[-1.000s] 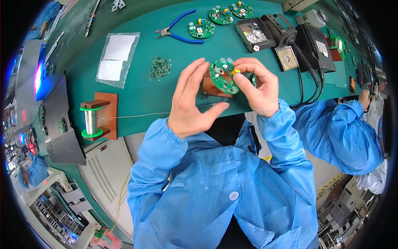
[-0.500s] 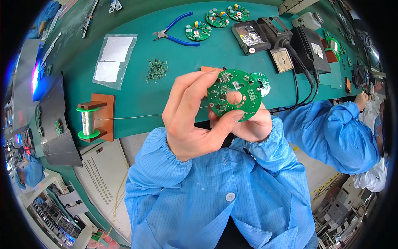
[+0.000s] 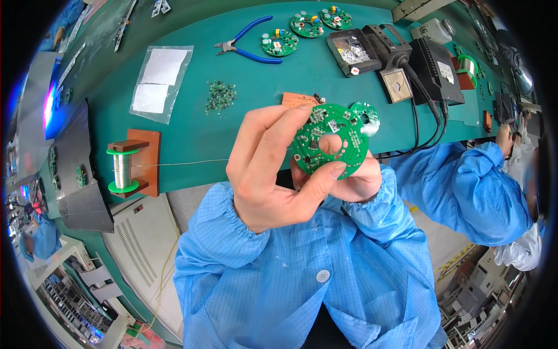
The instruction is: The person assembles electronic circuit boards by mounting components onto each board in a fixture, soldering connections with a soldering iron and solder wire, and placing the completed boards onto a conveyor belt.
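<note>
In the head view, the left hand [image 3: 268,168] pinches a round green circuit board [image 3: 346,129], which sits just right of its palm and partly covers the right hand [image 3: 361,179], whose grip cannot be told.

Round circuit board [image 3: 352,131] mid-frame is bright green, coat [image 3: 279,285] below's light blue with a fine darker grid, pliers [image 3: 233,45] up top got blue handles.

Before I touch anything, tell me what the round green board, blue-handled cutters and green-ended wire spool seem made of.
Round green board: probably coated laminate, thin, flat, glossy. Blue-handled cutters: likely steel head, grey sheen; smooth handles, plastic or rubber. Green-ended wire spool: apparently plastic flanges, bright green; silvery metal wire.
</note>
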Motion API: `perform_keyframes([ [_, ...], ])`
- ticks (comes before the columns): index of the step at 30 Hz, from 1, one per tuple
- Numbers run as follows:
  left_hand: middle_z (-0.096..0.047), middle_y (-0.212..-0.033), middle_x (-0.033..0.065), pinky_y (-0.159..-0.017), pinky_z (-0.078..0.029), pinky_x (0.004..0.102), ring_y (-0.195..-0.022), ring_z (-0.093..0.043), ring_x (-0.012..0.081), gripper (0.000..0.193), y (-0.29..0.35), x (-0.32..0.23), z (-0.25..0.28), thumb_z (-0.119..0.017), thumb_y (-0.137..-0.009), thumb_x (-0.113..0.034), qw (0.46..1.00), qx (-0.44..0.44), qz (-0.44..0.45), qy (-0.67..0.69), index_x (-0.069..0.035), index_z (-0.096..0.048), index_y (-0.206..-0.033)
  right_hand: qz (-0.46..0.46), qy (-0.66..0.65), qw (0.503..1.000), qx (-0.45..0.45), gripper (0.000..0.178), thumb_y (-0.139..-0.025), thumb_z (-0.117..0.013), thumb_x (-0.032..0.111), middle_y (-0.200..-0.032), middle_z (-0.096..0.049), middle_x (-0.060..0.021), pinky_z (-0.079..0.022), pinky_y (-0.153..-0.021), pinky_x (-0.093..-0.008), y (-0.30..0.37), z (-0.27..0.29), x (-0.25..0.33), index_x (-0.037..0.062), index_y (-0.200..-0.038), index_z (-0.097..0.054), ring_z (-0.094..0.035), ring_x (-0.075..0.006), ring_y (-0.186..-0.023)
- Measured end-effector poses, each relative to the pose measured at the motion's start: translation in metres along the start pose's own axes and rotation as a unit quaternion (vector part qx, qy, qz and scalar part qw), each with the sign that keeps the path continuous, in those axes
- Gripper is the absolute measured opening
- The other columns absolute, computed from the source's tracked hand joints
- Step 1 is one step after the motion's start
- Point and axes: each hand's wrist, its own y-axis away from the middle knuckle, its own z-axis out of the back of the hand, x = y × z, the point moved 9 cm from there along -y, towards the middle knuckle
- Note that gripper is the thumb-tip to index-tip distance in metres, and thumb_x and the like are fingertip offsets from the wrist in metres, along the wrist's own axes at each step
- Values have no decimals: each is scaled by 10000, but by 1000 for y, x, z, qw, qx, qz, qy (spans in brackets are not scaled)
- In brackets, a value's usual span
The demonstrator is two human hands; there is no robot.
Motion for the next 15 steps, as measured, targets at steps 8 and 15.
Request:
perform_keyframes([
  [8, -599, -1089, 215, -773, -515, 334, -920, -617, 270, 549, 4, -6, 1, -809, -661, -88, 1000, -7, 3, -8, 76, -628, -1154, 22, 3, 1000, -11, 343, -933, -549, 30, -1313, -540, -187, -448, -1020, -492, 2, -4, 2, -55, -1264, -528, -562, -355, -1187],
  [15, -598, -1090, 220, -767, -519, 333, -918, -616, 270, 546, 6, -9, 3, -804, -657, -67, 1000, -14, -7, -24, 72, -631, -1155, -10, 22, 997, -68, 328, -898, -610, 12, -1216, -614, -150, -468, -998, -455, 2, 1, 2, -39, -1220, -570, -599, -296, -1136],
])
